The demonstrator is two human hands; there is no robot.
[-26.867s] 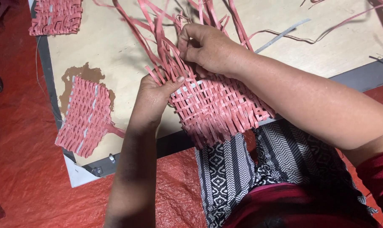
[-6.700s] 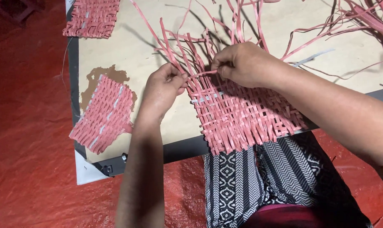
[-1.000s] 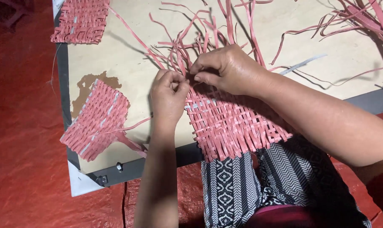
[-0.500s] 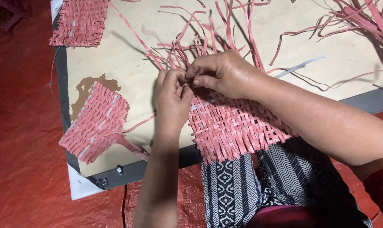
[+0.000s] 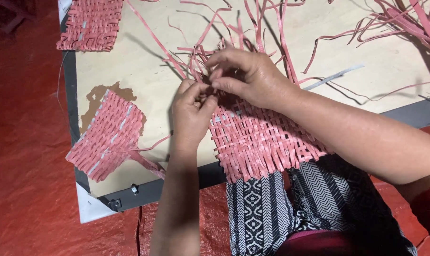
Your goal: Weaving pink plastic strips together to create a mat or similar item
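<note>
Head view, single frame.

Item 1: large pink woven mat of flat strips, partly finished, lying on a pale wooden board with a grey metal edge. Its near edge overhangs the board's rim and rests over a lap in black-and-white patterned cloth. Its far edge breaks up into loose pink strips that fan away across the board.

Item 2: left hand, at the mat's far left corner, thumb and fingers pinched together on a pink strip end. The mat's woven body lies just right of and below this pinch.

Item 3: right hand, over the mat's far edge, fingertips closed together and meeting the left hand's fingertips at the same spot. Which strand it grips is hidden among the fingers; it is closed on strip material at the weaving edge. The forearm crosses above the mat's right half.

Item 4: small pink woven square, lying tilted near the board's near-left corner, well apart from both hands, with a loose tail strip trailing towards the left forearm. A brown patch on the board shows beside it.

Item 5: second small pink woven piece, at the board's far-left corner, partly cut off by the frame.

Item 6: bundle of long pink strips, far right on the board.

Item 7: red crinkled floor sheet, under and around the board.
</note>
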